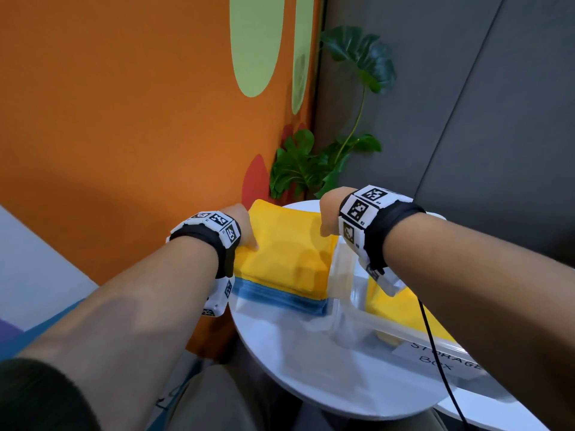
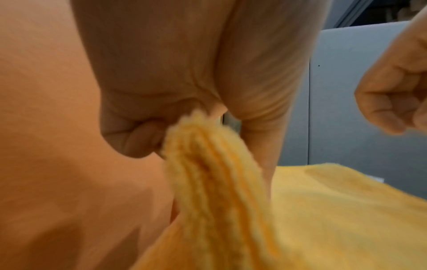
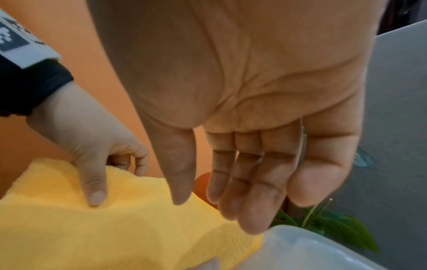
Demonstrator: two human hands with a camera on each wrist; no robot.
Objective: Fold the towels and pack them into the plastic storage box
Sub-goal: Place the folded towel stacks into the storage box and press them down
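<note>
The left hand (image 1: 245,231) pinches the soft, floppy folded yellow terry towel (image 1: 286,256) at its left edge, seemingly its best hold, while the right hand (image 3: 242,146) hovers relaxed, fingers straight.

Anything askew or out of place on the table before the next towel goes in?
Nothing damaged or spilled. The yellow towel lies folded over a blue towel, whose near edge sticks out. The left hand pinches the yellow towel's left edge; the right hand hovers open above it. The box beside them already holds a yellow towel.
</note>
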